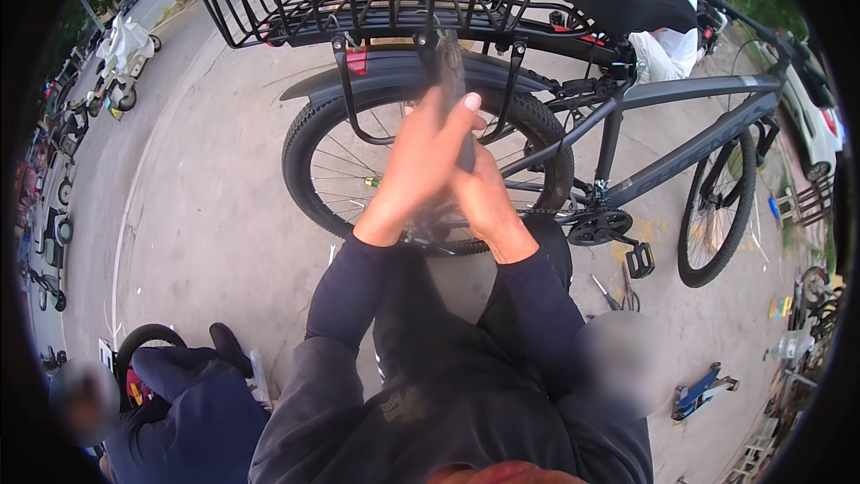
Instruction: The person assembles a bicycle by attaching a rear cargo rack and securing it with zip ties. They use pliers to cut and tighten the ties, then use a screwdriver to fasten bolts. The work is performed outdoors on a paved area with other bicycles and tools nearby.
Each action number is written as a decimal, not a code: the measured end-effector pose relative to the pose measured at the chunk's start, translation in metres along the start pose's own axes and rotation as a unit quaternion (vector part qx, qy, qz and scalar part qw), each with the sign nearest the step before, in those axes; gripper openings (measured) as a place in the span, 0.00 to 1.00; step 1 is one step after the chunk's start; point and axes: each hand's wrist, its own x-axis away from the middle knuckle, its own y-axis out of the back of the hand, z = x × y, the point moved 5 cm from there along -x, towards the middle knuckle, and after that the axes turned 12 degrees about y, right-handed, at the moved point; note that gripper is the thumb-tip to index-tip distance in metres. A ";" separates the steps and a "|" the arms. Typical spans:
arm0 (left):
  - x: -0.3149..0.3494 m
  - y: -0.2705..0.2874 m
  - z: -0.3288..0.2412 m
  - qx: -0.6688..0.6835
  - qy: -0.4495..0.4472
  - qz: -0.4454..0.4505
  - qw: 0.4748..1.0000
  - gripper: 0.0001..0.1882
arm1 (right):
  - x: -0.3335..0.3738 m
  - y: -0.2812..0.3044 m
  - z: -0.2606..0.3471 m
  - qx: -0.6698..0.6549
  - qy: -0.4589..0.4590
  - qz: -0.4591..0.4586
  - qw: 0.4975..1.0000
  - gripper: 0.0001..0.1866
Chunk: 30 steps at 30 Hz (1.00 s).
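Observation:
Both my hands are raised together over the rear wheel (303,177) of a dark grey bicycle, just below its black wire basket (296,20). My left hand (417,157) is closed around what look like pliers (452,72), with a metal head and dark handles. My right hand (486,195) wraps the lower handle end from the other side. The tool's head points up at the basket's underside, next to the bolted rack supports (348,90). Motion blurs the tool and left fingers, and its tip cannot be made out clearly.
A screwdriver (605,291) and another hand tool (632,294) lie on the pavement to the right, near the pedal (640,260). A blue metal object (703,393) rests farther right. One person (193,399) crouches at lower left by a wheel; another (665,49) is beyond the bicycle.

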 end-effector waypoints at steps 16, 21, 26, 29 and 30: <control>0.024 0.038 -0.026 -0.049 0.015 0.123 0.991 0.24 | 0.032 -0.031 0.077 -0.511 -0.122 0.086 0.847 0.34; 0.014 0.046 -0.034 -0.079 0.017 0.132 0.988 0.24 | 0.028 -0.034 0.082 -0.476 -0.058 0.067 0.875 0.24; 0.003 0.065 -0.037 -0.072 0.070 0.170 0.980 0.25 | 0.016 -0.066 0.078 -0.459 -0.048 0.011 0.887 0.17; -0.010 0.079 -0.047 -0.115 0.118 0.198 0.966 0.24 | 0.003 -0.094 0.084 -0.543 -0.095 -0.072 0.831 0.13; -0.007 0.079 -0.060 -0.106 0.133 0.217 0.961 0.24 | 0.000 -0.101 0.085 -0.531 -0.087 -0.088 0.838 0.12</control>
